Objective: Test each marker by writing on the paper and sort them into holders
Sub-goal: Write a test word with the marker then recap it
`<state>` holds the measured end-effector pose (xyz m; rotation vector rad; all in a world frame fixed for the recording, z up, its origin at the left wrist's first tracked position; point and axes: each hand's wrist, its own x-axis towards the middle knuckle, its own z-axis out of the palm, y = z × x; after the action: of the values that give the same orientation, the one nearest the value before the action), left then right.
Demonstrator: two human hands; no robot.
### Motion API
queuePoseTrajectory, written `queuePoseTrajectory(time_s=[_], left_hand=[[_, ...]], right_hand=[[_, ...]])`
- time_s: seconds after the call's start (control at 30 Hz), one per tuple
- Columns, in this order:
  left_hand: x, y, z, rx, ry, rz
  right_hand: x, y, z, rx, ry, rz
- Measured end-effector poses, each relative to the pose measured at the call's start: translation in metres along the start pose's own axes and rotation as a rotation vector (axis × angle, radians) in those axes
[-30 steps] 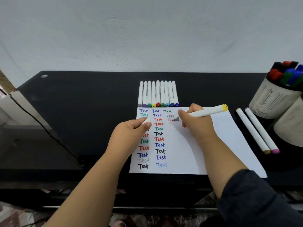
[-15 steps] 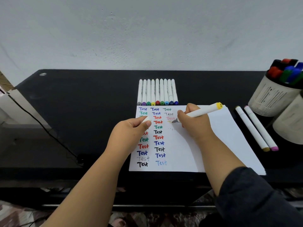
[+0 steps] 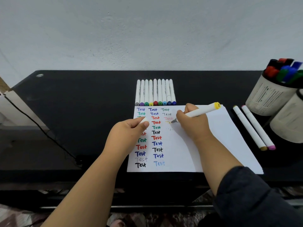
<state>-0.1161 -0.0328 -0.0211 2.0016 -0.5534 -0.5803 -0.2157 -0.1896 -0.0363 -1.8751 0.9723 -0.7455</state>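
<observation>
On the black table: a sheet of paper lies flat near the front edge, filled with columns of the word "Test" in many colours.
Right hand: the right hand rests on the paper, its fingers curled round a white marker with a yellow end.
Marker tip: it touches the paper in the third column, just under a pink "Test", where a small yellow mark shows.
Marker tilt: the yellow end points up and to the right, away from the hand.
Left hand: the left hand lies on the left part of the paper, its thumb and fingers pinching a small white cap.
Row of markers: nine white markers lie side by side, touching, just beyond the far edge of the paper, with their coloured ends toward it.
Two loose markers: a pair of white markers lies just right of the paper, one with an olive end and one with a pink end.
Holders: a pale cup at the far right holds red, green, blue and black markers; a second pale cup stands just beside it, nearer, and I cannot tell what is in it.
Cable: a dark cable runs down past the left side of the table.
</observation>
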Motion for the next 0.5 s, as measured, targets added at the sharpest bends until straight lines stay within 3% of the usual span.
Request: queuePoseTrajectory(time_s=[0.5], left_hand=[[-0.0003, 0.0002, -0.0004, 0.009, -0.009, -0.008]], right_hand=[[-0.0008, -0.0001, 0.0004, 0.019, 0.082, 0.002]])
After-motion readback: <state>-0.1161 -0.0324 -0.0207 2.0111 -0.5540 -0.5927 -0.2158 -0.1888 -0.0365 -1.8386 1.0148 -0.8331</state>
